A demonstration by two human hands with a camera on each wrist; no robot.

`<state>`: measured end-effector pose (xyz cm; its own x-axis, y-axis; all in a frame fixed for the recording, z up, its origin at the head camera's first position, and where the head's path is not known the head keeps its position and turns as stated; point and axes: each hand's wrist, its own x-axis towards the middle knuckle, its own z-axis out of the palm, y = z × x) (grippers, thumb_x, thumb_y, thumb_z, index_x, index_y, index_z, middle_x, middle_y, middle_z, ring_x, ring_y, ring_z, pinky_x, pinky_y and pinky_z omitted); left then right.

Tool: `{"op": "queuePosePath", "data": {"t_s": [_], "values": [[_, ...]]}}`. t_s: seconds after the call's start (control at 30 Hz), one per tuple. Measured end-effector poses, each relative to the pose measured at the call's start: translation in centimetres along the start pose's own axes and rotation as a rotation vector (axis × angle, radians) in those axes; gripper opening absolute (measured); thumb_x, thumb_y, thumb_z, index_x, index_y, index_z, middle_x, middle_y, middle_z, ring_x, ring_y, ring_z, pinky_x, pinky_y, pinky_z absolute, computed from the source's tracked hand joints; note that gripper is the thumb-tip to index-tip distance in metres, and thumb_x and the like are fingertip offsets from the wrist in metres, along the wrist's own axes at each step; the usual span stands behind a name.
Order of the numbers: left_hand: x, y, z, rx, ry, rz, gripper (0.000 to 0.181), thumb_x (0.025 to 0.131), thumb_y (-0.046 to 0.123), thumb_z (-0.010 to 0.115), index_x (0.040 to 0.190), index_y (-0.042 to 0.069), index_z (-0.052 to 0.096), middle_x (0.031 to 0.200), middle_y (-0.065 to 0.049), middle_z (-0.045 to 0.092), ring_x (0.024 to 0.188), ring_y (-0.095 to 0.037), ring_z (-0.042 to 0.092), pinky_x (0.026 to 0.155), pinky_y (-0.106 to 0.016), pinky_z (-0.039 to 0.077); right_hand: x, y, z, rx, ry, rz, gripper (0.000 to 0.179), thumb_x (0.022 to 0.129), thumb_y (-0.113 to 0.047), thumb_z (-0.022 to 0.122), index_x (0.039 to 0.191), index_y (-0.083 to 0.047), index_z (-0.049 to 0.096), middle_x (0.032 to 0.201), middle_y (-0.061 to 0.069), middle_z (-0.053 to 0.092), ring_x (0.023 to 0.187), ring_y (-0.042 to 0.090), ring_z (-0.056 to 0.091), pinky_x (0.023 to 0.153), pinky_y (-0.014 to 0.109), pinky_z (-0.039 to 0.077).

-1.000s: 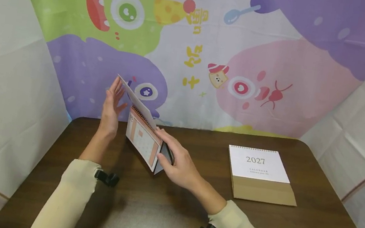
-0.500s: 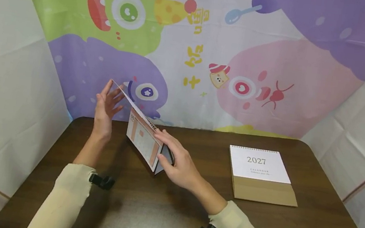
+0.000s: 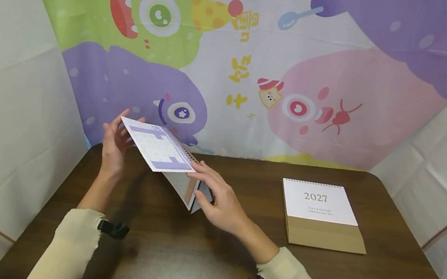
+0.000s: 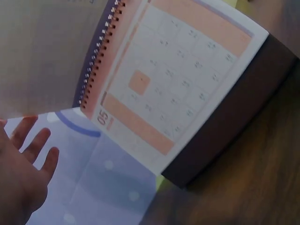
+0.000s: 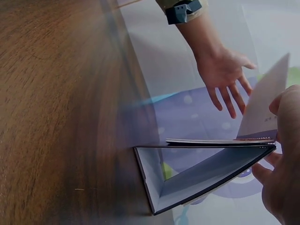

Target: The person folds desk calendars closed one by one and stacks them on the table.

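Observation:
A spiral-bound desk calendar (image 3: 177, 189) stands tented on the dark table. One leaf with a purple-and-white month grid (image 3: 155, 149) tilts out from its coil over the front. Beneath it, the left wrist view shows an orange-banded page marked 05 (image 4: 173, 89). My left hand (image 3: 112, 155), fingers spread, is at the leaf's outer left edge, its fingertips partly hidden behind the paper. My right hand (image 3: 224, 206) holds the calendar's right end near the coil, fingers over the top and thumb lower on the front. From the right wrist view the stand's hollow triangular base (image 5: 150, 185) shows.
A second desk calendar (image 3: 321, 205), white cover reading 2027 over a tan base, stands to the right on the wooden table (image 3: 229, 278). A cartoon-printed cloth (image 3: 238, 127) hangs behind the table, with pale sheets (image 3: 12, 57) at the sides.
The raised leaf has swung down toward me, and its purple grid now faces up over the orange page. My left hand has moved left and lower with it. My right hand has stayed put.

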<state>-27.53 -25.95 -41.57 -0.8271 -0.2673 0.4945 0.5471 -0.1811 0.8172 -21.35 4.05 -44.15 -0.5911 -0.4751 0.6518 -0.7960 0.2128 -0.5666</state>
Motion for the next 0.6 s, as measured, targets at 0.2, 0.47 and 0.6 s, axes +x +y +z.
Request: {"op": "queuePosePath", "data": {"t_s": [0.2,0.47,0.6], "values": [[-0.7,-0.7,-1.7,0.013,0.026,0.034,0.064,0.122,0.053,0.030,0.160,0.011,0.058,0.116,0.009,0.089,0.095,-0.002,0.081,0.079,-0.016,0.057,-0.1,0.3,0.0,-0.021,-0.012,-0.003,0.030,0.106,-0.001,0.069,0.133,-0.006,0.078,0.164,0.017,0.065,0.163,0.043,0.051,0.137,0.049,0.042],[-1.1,-1.9,-3.1,0.100,0.010,-0.035,0.059,0.124,0.048,0.025,0.160,0.012,0.056,0.104,0.011,0.089,0.086,-0.001,0.083,0.072,-0.015,0.059,-0.3,0.5,0.0,-0.056,-0.034,-0.004,0.021,0.106,-0.003,0.068,0.120,-0.007,0.083,0.160,0.018,0.068,0.161,0.050,0.050,0.134,0.057,0.045],[-1.2,-2.3,-3.4,0.212,0.009,-0.087,0.058,0.125,0.041,0.023,0.160,0.008,0.056,0.100,0.018,0.088,0.086,0.003,0.082,0.074,-0.014,0.057,-0.3,0.6,0.1,-0.071,-0.039,-0.004,0.018,0.105,-0.002,0.069,0.114,-0.006,0.084,0.158,0.018,0.069,0.162,0.049,0.050,0.133,0.058,0.046]]}}
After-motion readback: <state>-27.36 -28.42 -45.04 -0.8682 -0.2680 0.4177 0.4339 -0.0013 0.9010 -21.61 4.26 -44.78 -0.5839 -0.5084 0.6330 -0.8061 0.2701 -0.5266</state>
